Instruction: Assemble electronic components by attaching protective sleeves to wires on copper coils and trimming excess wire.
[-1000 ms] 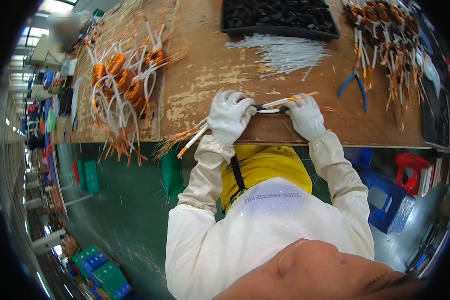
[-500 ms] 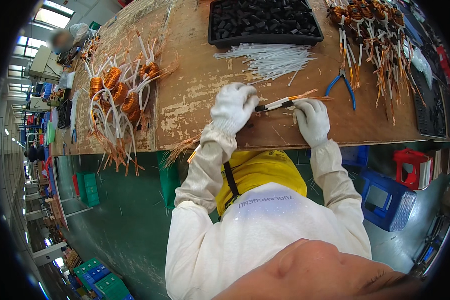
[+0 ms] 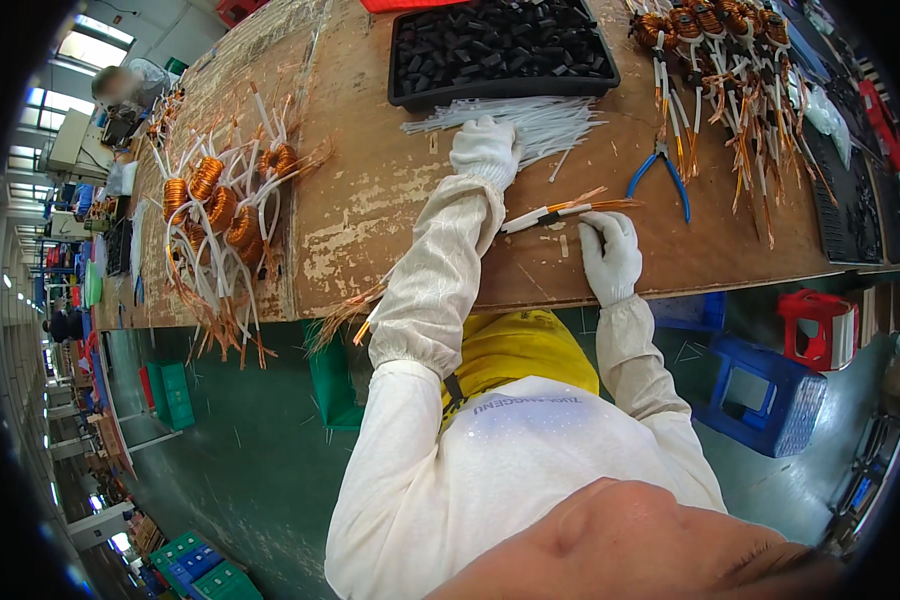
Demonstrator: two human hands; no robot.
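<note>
My left hand (image 3: 486, 152), in a white glove, reaches over the near left part of a pile of white cable ties (image 3: 560, 128). Its fingers bend down into the pile and the fingertips are hidden. In front of me lies a wire bundle (image 3: 550, 214) with black and white sleeves and bare copper strands at its right end. My left forearm covers its left part; more frayed copper ends (image 3: 342, 326) stick out beyond that arm at the table edge. My right hand (image 3: 611, 260), also gloved, rests just below the strands, its fingers loosely bent and a little apart.
A black tray (image 3: 510, 97) of small black parts stands behind the ties. Blue-handled pliers (image 3: 660, 172) lie to the right. Copper coils with white leads (image 3: 220, 205) are heaped at the left; more coils (image 3: 710, 30) lie back right. A blue stool (image 3: 765, 395) stands below the table.
My left hand has left the wire bundle and moved forward onto the cable ties. My right hand has drawn back slightly from the strands. The bundle stays in about the same place.
</note>
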